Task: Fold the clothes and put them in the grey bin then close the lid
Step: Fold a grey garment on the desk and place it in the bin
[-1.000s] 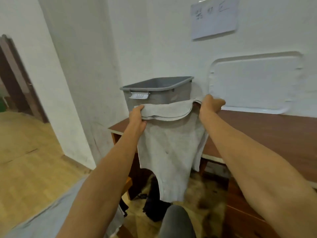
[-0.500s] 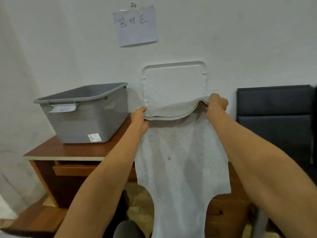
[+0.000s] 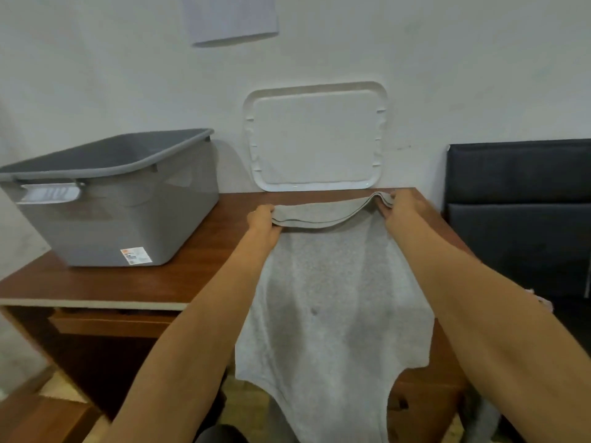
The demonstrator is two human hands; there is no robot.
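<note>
From the head camera, my left hand (image 3: 263,219) pinches one end of the grey garment's (image 3: 332,298) top edge, thumb over the cloth and fingers curled under it. My right hand (image 3: 401,204) pinches the other end the same way, where the doubled layers bunch. The edge sags in a shallow curve between the two hands, above the far part of the table (image 3: 128,282). The rest of the cloth runs down toward me, past the table's front edge. I cannot tell whether it rests on the wood.

The grey bin (image 3: 128,219) stands open on the left of the table, well apart from my left hand. A small sticker (image 3: 136,255) with an orange mark sits low on its side, its print too small to read. A pale handle (image 3: 48,193) under the rim shows no legible writing. The paper (image 3: 230,17) on the wall is cropped, so I can't read it either.

The garment is soft, speckled knit with a curved cut at its lower end. The bin is smooth plastic with rounded corners and a rolled rim. The white lid (image 3: 316,139) – a rounded rectangle with a raised border – leans upright against the wall behind my hands. The table is glossy reddish wood, and a black padded cushion (image 3: 518,203) stands to the right.
</note>
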